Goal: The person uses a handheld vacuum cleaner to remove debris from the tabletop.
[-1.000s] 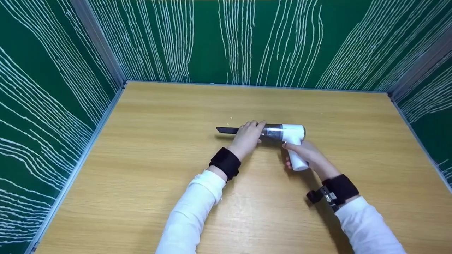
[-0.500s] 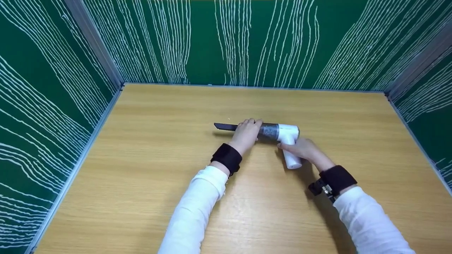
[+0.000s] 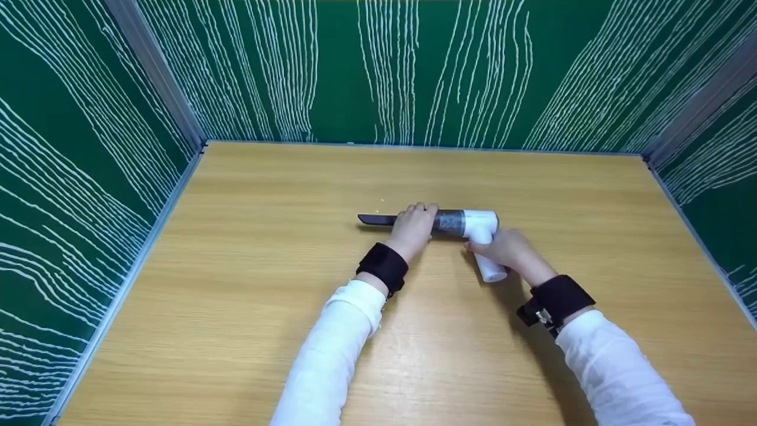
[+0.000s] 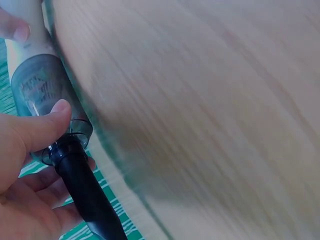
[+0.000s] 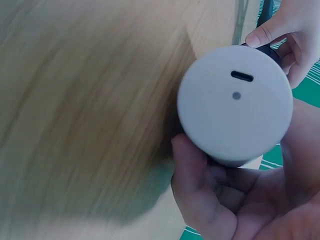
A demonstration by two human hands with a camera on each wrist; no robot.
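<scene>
A white handheld vacuum cleaner (image 3: 480,223) lies sideways over the wooden table, its black crevice nozzle (image 3: 376,219) pointing left. Between body and nozzle is a smoky see-through dust cup (image 3: 449,223). My left hand (image 3: 412,228) grips the front of the vacuum where nozzle meets cup; the left wrist view shows the thumb (image 4: 50,122) on the cup and fingers curled underneath. My right hand (image 3: 510,247) holds the white handle (image 3: 489,267). In the right wrist view the handle's round end (image 5: 235,107) faces the camera, with a slot-shaped port and a grey dot.
A few tiny pale crumbs (image 3: 378,210) lie on the wooden table (image 3: 266,248) just behind the nozzle. Green panels (image 3: 343,77) with white wavy lines wall in the back and both sides, joined by grey metal posts (image 3: 155,71).
The vacuum has shifted slightly left and turned a little in my hands, and its dust cup looks darker. My right fingertips, earlier visible beside the handle, are now hidden. Both hands keep their hold.
</scene>
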